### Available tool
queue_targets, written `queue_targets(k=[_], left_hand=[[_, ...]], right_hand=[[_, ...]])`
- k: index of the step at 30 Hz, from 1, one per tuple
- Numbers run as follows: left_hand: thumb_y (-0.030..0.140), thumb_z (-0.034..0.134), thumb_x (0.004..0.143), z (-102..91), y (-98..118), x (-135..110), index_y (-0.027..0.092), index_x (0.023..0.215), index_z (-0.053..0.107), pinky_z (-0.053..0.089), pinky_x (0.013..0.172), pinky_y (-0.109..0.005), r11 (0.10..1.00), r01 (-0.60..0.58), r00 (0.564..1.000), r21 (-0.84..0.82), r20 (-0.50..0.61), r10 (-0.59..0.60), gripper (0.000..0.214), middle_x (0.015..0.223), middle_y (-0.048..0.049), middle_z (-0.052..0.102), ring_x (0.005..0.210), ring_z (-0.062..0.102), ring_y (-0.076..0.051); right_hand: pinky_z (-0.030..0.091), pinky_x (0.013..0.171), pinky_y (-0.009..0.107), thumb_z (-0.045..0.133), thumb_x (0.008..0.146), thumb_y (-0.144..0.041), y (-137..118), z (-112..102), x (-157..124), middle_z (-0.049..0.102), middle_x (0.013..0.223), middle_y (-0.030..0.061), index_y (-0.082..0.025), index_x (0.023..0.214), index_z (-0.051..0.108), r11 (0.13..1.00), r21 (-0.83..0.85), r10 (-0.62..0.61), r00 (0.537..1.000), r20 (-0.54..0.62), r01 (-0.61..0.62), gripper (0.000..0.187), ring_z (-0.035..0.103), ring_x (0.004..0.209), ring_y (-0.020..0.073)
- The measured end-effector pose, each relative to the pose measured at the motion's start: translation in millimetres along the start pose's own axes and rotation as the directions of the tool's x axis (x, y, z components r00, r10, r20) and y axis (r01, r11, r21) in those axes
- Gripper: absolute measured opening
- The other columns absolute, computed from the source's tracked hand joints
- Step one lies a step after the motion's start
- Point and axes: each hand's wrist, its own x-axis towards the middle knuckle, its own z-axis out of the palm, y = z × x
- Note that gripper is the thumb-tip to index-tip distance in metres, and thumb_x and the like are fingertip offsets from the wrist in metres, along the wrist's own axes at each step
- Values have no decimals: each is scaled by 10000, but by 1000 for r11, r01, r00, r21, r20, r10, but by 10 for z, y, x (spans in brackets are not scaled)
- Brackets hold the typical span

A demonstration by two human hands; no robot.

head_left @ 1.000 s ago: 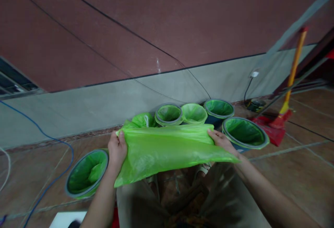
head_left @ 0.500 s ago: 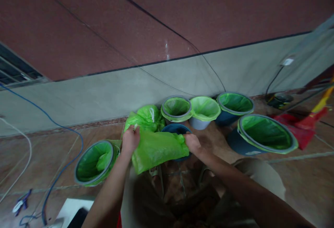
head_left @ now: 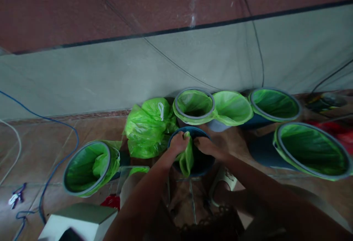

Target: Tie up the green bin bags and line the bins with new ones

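Observation:
A thin green garbage bag hangs bunched in the mouth of a blue bin on the floor before me, part of it over the near rim. My left hand is closed on the bag's upper edge. Beside it, my right hand is curled with its fingertips at the bag's right side; what lies under those fingers is partly hidden. Just left of the bin, a filled green bag with a white tie rests against the wall.
Behind stand a grey-rimmed lined bin and a pale lined bin. Two blue lined bins are at right. Another lined bin tilts at left. A blue cable, scissors-like purple item and white box lie nearby.
Both hands have come closer together and down into the blue bin's mouth. The green bag, stretched wide between them before, is now gathered and hanging. The view has tilted downward.

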Motion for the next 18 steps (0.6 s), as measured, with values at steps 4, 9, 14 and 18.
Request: queue_targets(k=[4,9,14,18], left_hand=[[256,482,911,198,-54,107,99,1067,656,486,806,-277,991,-52,986,-123,151,71,281,1073,-146,715,939,670,-215],[94,451,841,378,-187,87,111,1080,676,505,776,-269,992,-62,970,-113,226,86,329,1036,-114,731,877,677,-199],[112,495,818,477,-254,-29,114,1073,704,495,832,-275,992,-117,957,-37,263,122,329,1081,-134,724,959,680,-215],[195,643,751,456,-261,-172,165,979,724,496,901,-329,990,-121,969,66,226,103,244,1047,-140,730,1024,668,-282]], right_hand=[[515,604,272,464,922,-541,-26,63,-120,720,969,97,-188,1072,644,928,293,207,973,104,-229,424,682,782,199],[526,644,268,646,785,-401,132,521,-236,700,871,58,-166,1082,605,787,535,322,944,68,-307,380,671,785,196],[504,567,262,615,711,-294,293,829,-251,666,740,22,-172,937,613,768,577,343,939,-4,-278,257,617,637,164],[513,579,274,569,683,-274,311,783,-280,646,700,18,-174,788,617,780,577,333,941,-53,-244,153,592,603,154]])
